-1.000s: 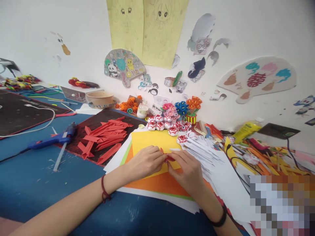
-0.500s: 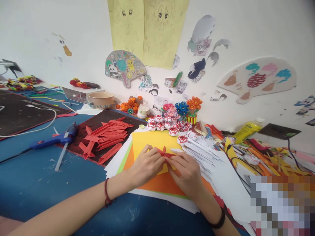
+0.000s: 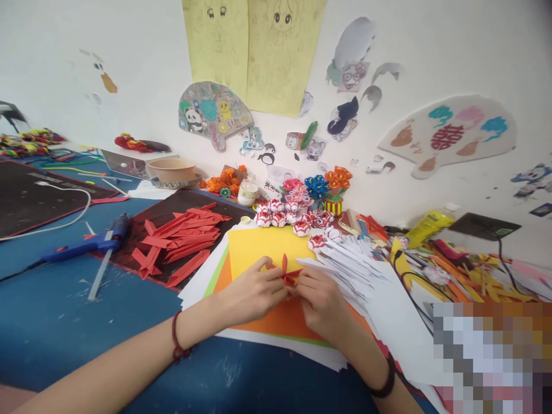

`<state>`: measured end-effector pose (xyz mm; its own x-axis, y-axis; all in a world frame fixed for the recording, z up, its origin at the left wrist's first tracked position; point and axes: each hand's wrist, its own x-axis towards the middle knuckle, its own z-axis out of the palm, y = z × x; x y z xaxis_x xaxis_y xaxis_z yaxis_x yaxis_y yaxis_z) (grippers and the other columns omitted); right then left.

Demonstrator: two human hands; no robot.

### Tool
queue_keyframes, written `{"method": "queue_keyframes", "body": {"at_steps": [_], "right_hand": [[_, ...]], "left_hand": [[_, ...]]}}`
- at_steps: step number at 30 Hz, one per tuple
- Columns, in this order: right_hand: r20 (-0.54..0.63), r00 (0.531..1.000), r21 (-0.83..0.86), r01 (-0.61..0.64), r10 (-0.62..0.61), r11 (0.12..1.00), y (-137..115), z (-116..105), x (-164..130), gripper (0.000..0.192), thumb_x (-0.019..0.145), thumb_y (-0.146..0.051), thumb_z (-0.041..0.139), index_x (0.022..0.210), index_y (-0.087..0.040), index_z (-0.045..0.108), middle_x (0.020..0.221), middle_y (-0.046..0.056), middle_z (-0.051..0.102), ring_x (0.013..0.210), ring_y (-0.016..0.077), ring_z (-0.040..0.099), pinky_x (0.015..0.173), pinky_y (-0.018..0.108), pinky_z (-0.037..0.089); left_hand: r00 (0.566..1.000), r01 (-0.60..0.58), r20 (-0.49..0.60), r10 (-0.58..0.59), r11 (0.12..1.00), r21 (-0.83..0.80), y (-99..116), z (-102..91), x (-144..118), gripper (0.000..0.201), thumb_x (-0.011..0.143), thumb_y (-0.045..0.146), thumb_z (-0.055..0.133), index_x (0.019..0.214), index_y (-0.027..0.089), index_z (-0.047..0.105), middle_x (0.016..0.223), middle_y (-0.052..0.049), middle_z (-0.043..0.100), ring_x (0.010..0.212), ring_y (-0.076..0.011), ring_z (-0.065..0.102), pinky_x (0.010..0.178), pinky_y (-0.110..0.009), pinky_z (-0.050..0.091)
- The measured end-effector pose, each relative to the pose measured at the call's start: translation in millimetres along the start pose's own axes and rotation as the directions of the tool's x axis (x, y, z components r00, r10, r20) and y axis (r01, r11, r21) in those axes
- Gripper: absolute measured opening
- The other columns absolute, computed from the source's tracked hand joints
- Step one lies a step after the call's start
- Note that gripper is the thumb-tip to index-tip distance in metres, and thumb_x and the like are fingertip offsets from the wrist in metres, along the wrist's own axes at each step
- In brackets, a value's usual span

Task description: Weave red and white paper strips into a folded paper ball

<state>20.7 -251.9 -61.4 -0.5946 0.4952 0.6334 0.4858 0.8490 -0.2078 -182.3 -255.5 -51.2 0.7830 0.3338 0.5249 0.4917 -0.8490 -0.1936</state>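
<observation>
Between my two hands is a small folded red paper piece [image 3: 285, 271] with pointed arms, one of them standing upright. My left hand [image 3: 254, 289] pinches its left side, and my right hand [image 3: 321, 296] pinches its right side. The fingers hide much of the piece. Both hands are above a stack of coloured paper sheets [image 3: 254, 247], yellow on top with orange, green and white beneath. Left of the stack, a pile of folded red paper strips [image 3: 190, 233] lies on a dark mat [image 3: 142, 221].
A blue glue gun [image 3: 92, 244] with a glue stick lies at left on the blue table [image 3: 47, 322]. Behind the stack stand red-and-white paper flowers [image 3: 278, 217] and a striped pot [image 3: 333, 206]. White folded strips [image 3: 351, 270] and a yellow bottle [image 3: 431, 224] are at right.
The camera view has shifted slightly. My hands have moved a little apart around the red paper piece, so more of its upright point and centre shows.
</observation>
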Motion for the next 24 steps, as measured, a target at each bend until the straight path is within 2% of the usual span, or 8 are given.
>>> {"method": "queue_keyframes", "body": {"at_steps": [3, 6, 10, 13, 16, 24], "right_hand": [[-0.008, 0.993, 0.054, -0.118, 0.119, 0.991, 0, -3, 2, 0.027, 0.084, -0.002, 0.049, 0.070, -0.021, 0.062, 0.065, 0.002, 0.063, 0.070, 0.0190, 0.054, 0.065, 0.033, 0.043], [-0.021, 0.975, 0.035, -0.221, 0.221, 0.975, 0, -4, 3, 0.016, 0.084, -0.007, 0.059, 0.079, -0.021, 0.064, 0.075, 0.002, 0.068, 0.076, 0.0208, 0.057, 0.069, 0.035, 0.044], [-0.071, 0.976, -0.044, -0.209, 0.205, 0.977, 2, -2, 3, 0.010, 0.090, -0.013, 0.060, 0.090, -0.021, 0.066, 0.083, 0.004, 0.069, 0.083, 0.0230, 0.059, 0.074, 0.037, 0.043], [-0.120, 0.976, -0.068, -0.189, 0.180, 0.980, 1, 0, 3, 0.014, 0.095, -0.015, 0.054, 0.091, -0.021, 0.066, 0.081, 0.004, 0.068, 0.080, 0.0219, 0.058, 0.072, 0.036, 0.042], [-0.121, 0.977, -0.078, -0.188, 0.178, 0.979, 0, -2, 4, 0.014, 0.097, -0.018, 0.054, 0.091, -0.021, 0.066, 0.081, 0.004, 0.068, 0.079, 0.0209, 0.057, 0.072, 0.035, 0.039], [-0.141, 0.970, -0.172, -0.220, 0.197, 0.960, -4, -5, 5, 0.005, 0.092, -0.023, 0.064, 0.089, -0.022, 0.067, 0.079, 0.002, 0.069, 0.078, 0.0199, 0.056, 0.073, 0.036, 0.031]], "left_hand": [[0.993, 0.114, 0.047, -0.109, 0.987, -0.114, -2, -2.1, 2, 0.029, 0.101, 0.022, 0.045, 0.075, 0.017, 0.058, 0.071, -0.001, 0.060, 0.075, -0.0154, 0.049, 0.075, -0.034, 0.031], [0.969, 0.249, 0.053, -0.243, 0.942, -0.223, -6, -3.2, 2, 0.021, 0.099, 0.023, 0.050, 0.083, 0.017, 0.063, 0.076, -0.002, 0.064, 0.078, -0.0162, 0.052, 0.074, -0.033, 0.030], [0.933, 0.349, 0.006, -0.360, 0.900, -0.262, -9, -1.3, 2, 0.015, 0.097, 0.024, 0.053, 0.089, 0.018, 0.065, 0.079, -0.001, 0.066, 0.080, -0.0165, 0.052, 0.074, -0.033, 0.029], [0.934, 0.350, -0.027, -0.357, 0.926, -0.144, -7, 1.6, 2, 0.019, 0.099, 0.029, 0.052, 0.089, 0.017, 0.063, 0.082, -0.003, 0.066, 0.079, -0.0178, 0.049, 0.072, -0.033, 0.028], [0.944, 0.325, -0.055, -0.327, 0.945, -0.038, -4, 4.8, 2, 0.023, 0.100, 0.029, 0.049, 0.085, 0.016, 0.061, 0.080, -0.003, 0.064, 0.076, -0.0180, 0.045, 0.068, -0.033, 0.026], [0.961, 0.258, -0.111, -0.254, 0.966, 0.022, -5, 10.3, 0, 0.030, 0.102, 0.022, 0.045, 0.075, 0.016, 0.056, 0.071, -0.002, 0.058, 0.073, -0.0166, 0.041, 0.065, -0.034, 0.025]]}}
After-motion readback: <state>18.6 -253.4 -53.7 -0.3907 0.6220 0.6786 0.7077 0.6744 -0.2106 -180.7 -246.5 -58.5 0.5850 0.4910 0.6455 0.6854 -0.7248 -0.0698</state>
